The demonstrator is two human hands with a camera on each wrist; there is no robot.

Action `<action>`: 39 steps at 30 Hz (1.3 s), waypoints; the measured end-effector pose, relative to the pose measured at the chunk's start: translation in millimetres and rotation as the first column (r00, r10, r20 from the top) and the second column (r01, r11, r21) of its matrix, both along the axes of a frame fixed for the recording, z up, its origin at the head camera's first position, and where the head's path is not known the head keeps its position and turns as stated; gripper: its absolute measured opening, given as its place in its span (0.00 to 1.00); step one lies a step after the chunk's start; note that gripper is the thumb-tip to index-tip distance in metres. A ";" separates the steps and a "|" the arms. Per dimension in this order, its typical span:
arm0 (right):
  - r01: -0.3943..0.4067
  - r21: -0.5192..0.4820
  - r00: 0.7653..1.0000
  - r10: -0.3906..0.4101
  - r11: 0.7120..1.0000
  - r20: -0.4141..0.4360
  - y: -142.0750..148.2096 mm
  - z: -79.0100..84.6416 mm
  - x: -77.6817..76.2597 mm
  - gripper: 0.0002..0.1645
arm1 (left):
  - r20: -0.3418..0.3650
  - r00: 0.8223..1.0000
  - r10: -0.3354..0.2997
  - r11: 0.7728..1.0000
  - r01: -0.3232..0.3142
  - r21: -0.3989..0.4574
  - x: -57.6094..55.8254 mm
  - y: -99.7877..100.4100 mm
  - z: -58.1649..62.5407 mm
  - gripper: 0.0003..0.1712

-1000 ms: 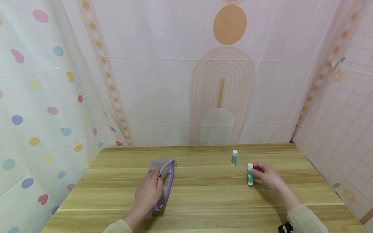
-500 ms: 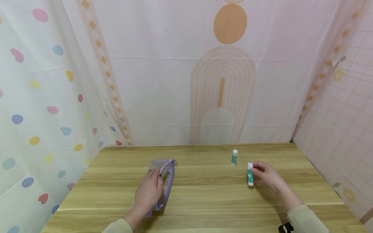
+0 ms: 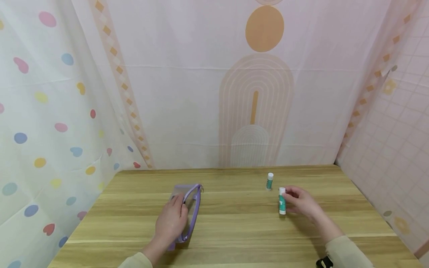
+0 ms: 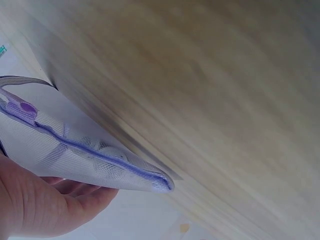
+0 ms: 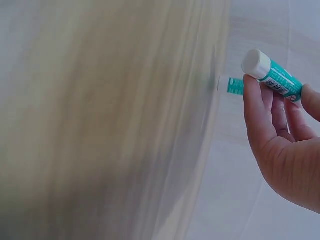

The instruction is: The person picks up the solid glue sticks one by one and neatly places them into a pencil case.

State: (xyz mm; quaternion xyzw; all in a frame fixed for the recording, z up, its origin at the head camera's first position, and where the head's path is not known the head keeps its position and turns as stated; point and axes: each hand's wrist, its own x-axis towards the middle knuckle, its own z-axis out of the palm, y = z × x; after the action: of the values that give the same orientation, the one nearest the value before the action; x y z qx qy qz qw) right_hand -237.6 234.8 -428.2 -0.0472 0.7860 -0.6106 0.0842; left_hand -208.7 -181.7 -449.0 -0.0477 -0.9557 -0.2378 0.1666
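Observation:
A see-through mesh zip pouch with purple edging (image 3: 193, 219) lies at the left of the table, its zipped mouth apart. My left hand (image 3: 170, 220) grips its side, fingers over the top and thumb by the zip edge. In the left wrist view, the fingers go behind the mesh pouch (image 4: 65, 159); something purple shows at its mouth. My right hand (image 3: 302, 203) holds a green glue stick with white ends (image 3: 282, 203) upright between thumb and fingers, over the table. A second, similar glue stick (image 3: 269, 181) stands upright farther back, apart from the hand.
The wooden table (image 3: 234, 230) runs back to a patterned curtain (image 3: 187, 111). A dotted curtain (image 3: 67, 149) hangs along the left, and a checked one (image 3: 385, 149) along the right. A black item (image 3: 324, 262) sits at the right sleeve.
My right hand has shifted slightly left with the glue stick in the last half second. The left hand, the pouch and the standing glue stick stay in place.

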 end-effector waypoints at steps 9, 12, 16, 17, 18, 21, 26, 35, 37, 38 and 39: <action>-0.055 -0.057 0.998 0.055 0.997 -0.002 -19.6 3.4 -3.2 0.27 | -0.005 1.000 -0.002 1.000 0.002 0.001 -0.1 -0.1 -1.2 0.25; -0.068 -0.071 0.998 0.068 0.995 -0.004 -26.7 3.2 -5.3 0.26 | -0.007 1.000 -0.006 1.000 0.006 0.003 0.2 -0.2 -1.4 0.25; -0.075 -0.079 0.997 0.075 0.994 -0.007 -36.7 3.0 -7.9 0.26 | -0.015 1.000 -0.008 1.000 0.009 0.006 -0.1 0.1 -1.6 0.25; -0.083 -0.080 0.997 0.083 0.993 -0.009 -39.4 3.0 -8.3 0.26 | -0.017 1.000 -0.009 1.000 0.009 0.006 -0.2 0.1 -1.7 0.25; -0.088 -0.080 0.996 0.088 0.993 -0.010 -42.4 3.1 -8.6 0.26 | -0.017 1.000 -0.009 1.000 0.009 0.006 -0.4 0.2 -1.8 0.25; -0.106 -0.080 0.994 0.106 0.991 -0.010 -51.9 3.2 -9.1 0.26 | -0.016 1.000 -0.007 1.000 0.007 0.008 -0.1 0.2 -1.6 0.25; -0.129 -0.088 0.992 0.129 0.988 -0.005 -68.1 3.4 -9.9 0.25 | -0.019 1.000 -0.010 1.000 0.010 0.010 -0.3 0.1 -1.7 0.25; -0.156 -0.108 0.988 0.156 0.982 -0.013 -93.3 2.5 -13.3 0.25 | -0.007 1.000 -0.007 1.000 0.007 0.010 -0.5 -0.6 -1.5 0.25; -0.160 -0.107 0.987 0.159 0.981 -0.011 -98.8 1.1 -14.1 0.24 | -0.006 1.000 -0.006 1.000 0.006 0.008 -0.4 -0.7 -1.4 0.25; -0.163 -0.109 0.987 0.163 0.981 -0.010 -101.6 0.5 -14.5 0.23 | -0.006 1.000 -0.005 1.000 0.005 0.008 -0.4 -0.6 -1.3 0.25; -0.164 -0.109 0.986 0.164 0.980 -0.008 -104.3 -0.1 -15.0 0.23 | -0.006 1.000 -0.005 1.000 0.005 0.008 -0.4 -0.7 -1.3 0.25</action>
State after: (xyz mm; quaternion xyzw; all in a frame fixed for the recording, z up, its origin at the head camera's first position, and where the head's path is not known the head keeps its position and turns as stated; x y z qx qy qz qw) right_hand -252.6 130.5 -428.4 -0.1162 0.7448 -0.6437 0.1318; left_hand -209.2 -182.3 -450.3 -0.0501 -0.9541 -0.2419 0.1691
